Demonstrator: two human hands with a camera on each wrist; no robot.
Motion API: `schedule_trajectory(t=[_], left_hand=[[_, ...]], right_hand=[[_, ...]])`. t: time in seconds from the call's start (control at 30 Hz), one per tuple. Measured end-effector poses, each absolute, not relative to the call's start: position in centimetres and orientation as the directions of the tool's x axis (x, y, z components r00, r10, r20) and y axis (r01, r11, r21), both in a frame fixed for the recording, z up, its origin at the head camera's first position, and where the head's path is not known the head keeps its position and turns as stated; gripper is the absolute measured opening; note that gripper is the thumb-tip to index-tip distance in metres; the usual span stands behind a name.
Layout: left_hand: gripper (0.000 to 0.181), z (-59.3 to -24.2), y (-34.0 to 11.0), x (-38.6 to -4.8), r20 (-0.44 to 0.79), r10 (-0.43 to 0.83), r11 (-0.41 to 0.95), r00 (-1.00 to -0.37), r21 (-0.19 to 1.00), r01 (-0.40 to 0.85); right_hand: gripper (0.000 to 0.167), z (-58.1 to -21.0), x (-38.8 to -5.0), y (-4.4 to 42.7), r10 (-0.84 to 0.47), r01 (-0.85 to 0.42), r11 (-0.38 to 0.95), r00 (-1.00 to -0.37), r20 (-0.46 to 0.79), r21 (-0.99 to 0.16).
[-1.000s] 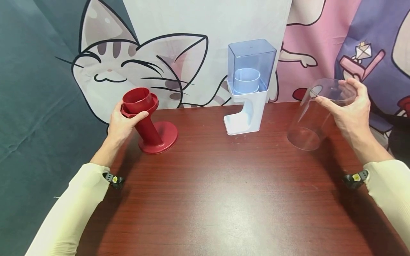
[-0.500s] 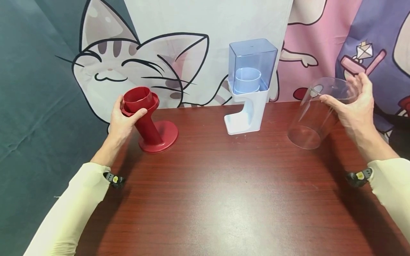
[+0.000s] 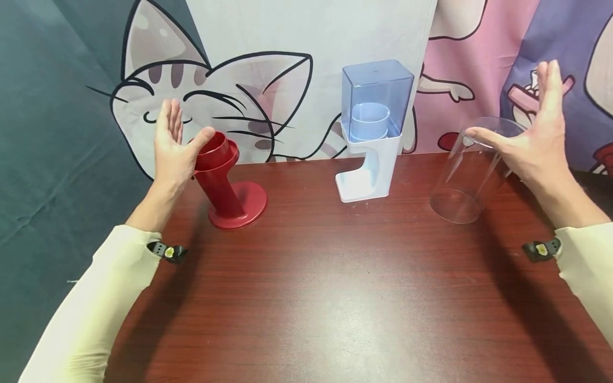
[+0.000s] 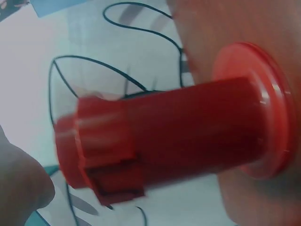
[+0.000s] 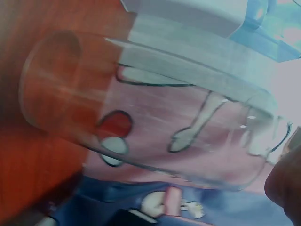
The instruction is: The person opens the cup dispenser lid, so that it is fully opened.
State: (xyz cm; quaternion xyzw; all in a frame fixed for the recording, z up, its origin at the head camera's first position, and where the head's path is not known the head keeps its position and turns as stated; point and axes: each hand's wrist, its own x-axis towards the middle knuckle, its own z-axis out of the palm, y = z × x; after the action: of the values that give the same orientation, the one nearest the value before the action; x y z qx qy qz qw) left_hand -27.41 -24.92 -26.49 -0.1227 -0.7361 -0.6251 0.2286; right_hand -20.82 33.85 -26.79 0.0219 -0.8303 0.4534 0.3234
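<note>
Red stand, thick-stemmed, round-based, transparent cylinder, upright, both hands spread wide

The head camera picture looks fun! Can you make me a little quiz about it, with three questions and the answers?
1. What stands between the red holder and the clear cylinder?
A) a green teapot
B) a white dispenser with a blue top
C) a yellow bucket

2. True or false: the left hand has straight fingers.

3. Fill in: the hand nearest the clear cylinder is the ____ hand.

Key: 1. B. 2. True. 3. Right: the right hand is by its top.
</note>
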Motion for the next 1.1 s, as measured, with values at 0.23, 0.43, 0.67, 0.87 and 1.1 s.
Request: schedule_trajectory(t=[0.23,0.43,0.67,0.87,1.1], left_hand=[[0.117,-24.0,-21.1,-28.0,0.536,-0.042,0.048,-0.843,0.844,0.534],[0.107,-23.0,-17.3,-29.3,0.541,0.025,0.016,-0.841,0.841,0.541],[0.106,-23.1,-12.8,-30.3,0.487,0.121,0.059,-0.865,0.866,0.496],[0.112,-24.7,-9.6,-31.8,0.439,0.162,0.126,-0.884,0.879,0.46],[0.117,-26.3,-6.2,-32.5,0.372,0.206,0.24,-0.905,0.878,0.415]], right_hand=[[0.134,-25.3,-21.6,30.9,0.1,-0.356,0.632,-0.844,0.528,-0.688],[0.135,-25.9,-23.8,28.7,-0.019,-0.336,0.633,-0.908,0.42,-0.697],[0.13,-27.1,-26.3,26.5,-0.056,-0.283,0.602,-0.948,0.314,-0.747],[0.127,-28.6,-28.3,25.1,-0.062,-0.245,0.472,-0.968,0.245,-0.847],[0.117,-30.9,-29.8,23.9,-0.077,-0.245,0.436,-0.969,0.235,-0.866]])
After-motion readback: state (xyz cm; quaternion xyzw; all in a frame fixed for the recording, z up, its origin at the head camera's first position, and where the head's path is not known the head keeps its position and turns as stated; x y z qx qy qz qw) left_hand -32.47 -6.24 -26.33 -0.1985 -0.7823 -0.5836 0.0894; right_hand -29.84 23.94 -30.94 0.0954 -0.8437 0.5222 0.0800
